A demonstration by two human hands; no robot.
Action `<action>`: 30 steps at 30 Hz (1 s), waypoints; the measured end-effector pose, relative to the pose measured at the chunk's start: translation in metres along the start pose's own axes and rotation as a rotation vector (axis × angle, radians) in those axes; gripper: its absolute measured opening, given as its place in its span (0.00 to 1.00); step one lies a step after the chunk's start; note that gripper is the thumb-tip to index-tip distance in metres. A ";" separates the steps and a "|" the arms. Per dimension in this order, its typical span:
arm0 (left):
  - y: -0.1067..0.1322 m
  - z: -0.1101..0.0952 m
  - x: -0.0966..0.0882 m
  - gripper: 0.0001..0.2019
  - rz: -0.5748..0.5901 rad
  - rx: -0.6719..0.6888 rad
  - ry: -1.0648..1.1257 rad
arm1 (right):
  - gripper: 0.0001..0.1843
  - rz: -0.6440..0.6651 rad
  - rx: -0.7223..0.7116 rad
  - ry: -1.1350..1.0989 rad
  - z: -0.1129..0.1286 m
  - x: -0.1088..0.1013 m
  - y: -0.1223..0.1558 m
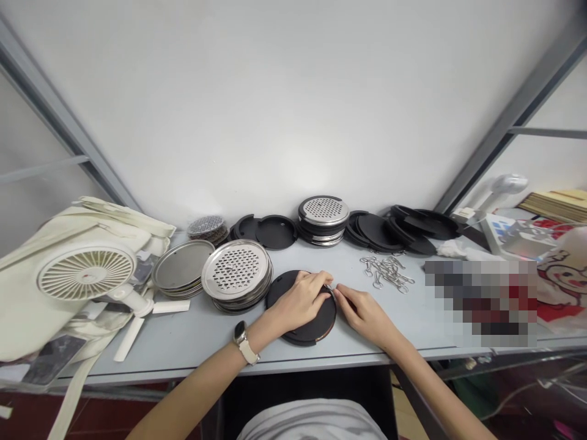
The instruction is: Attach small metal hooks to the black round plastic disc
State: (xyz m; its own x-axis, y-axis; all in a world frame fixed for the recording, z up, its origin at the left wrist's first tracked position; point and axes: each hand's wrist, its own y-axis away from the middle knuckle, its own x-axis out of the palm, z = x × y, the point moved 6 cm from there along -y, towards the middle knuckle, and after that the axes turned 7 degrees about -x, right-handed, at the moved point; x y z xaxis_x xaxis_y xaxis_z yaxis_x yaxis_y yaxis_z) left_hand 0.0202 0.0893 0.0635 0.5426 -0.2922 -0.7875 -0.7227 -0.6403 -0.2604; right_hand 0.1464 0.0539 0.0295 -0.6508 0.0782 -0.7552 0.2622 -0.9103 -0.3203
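Observation:
A black round disc (316, 324) lies flat on the grey table near its front edge. My left hand (300, 299), with a watch on its wrist, rests on top of the disc, its fingers curled toward the disc's right rim. My right hand (362, 311) comes in from the right with fingers pinched together at that same rim, on a small metal piece I cannot make out. The fingertips of both hands meet there.
A stack of perforated metal discs (236, 275) and plain metal discs (181, 272) sit left of my hands. Black discs (275, 231), a mixed stack (323, 217) and more black discs (403, 229) line the back. Metal clips (385, 272) lie right. A white fan (85, 272) rests on a bag.

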 end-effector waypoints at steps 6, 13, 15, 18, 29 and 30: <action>0.000 -0.002 0.000 0.12 0.004 0.012 -0.003 | 0.21 0.026 0.026 -0.062 -0.002 0.001 -0.001; 0.000 -0.002 -0.001 0.13 0.012 0.015 -0.001 | 0.20 0.018 0.007 -0.067 0.000 0.002 0.000; 0.000 -0.001 -0.001 0.13 0.012 0.015 0.001 | 0.19 0.007 0.008 -0.055 0.000 0.002 0.000; 0.000 -0.001 0.000 0.13 0.004 0.015 0.005 | 0.19 -0.025 0.022 -0.067 -0.002 -0.001 0.001; 0.001 -0.002 0.000 0.12 -0.048 0.028 -0.050 | 0.21 0.019 0.061 -0.021 -0.004 0.002 -0.004; 0.001 -0.002 0.000 0.12 -0.048 0.029 -0.054 | 0.21 0.020 0.061 -0.015 -0.004 0.003 -0.004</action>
State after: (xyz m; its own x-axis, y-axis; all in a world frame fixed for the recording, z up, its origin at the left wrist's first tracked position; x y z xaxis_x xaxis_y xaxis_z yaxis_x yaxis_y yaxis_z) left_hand 0.0205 0.0872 0.0644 0.5538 -0.2227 -0.8023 -0.7087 -0.6319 -0.3138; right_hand 0.1463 0.0591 0.0266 -0.6563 0.0539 -0.7525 0.2320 -0.9347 -0.2692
